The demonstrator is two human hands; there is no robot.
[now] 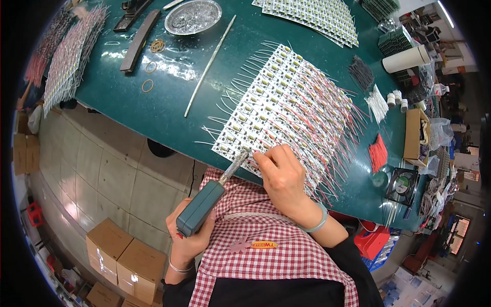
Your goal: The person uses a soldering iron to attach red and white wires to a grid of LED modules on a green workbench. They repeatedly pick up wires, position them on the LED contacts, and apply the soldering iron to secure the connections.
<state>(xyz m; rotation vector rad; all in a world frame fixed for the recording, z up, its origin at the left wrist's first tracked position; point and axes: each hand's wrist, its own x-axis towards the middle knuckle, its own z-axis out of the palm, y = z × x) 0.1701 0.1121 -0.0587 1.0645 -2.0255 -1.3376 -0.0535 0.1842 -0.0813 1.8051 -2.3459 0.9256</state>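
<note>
My left hand (190, 230) is wrapped round the dark green handle of a soldering iron (200, 209). The iron's metal barrel slants up to the near left corner of a large panel of white circuit boards (255, 110). Beside the tip, my right hand (281, 174) is closed in a pinch over the panel's near edge; whatever is between its fingertips is too small to make out. Rows of small yellowish parts cover the panel. Pale wires stick out along its left side, and red and white wires (327, 117) lie thickly over its right half.
A thin rod (209, 66), a metal dish (193, 18), rubber bands (148, 85) and a dark bar (140, 41) lie left of the panel. At right are red wires (378, 154), white wires (377, 104), black wires (361, 73) and a small fan (402, 185). Cardboard boxes (140, 266) stand on the floor.
</note>
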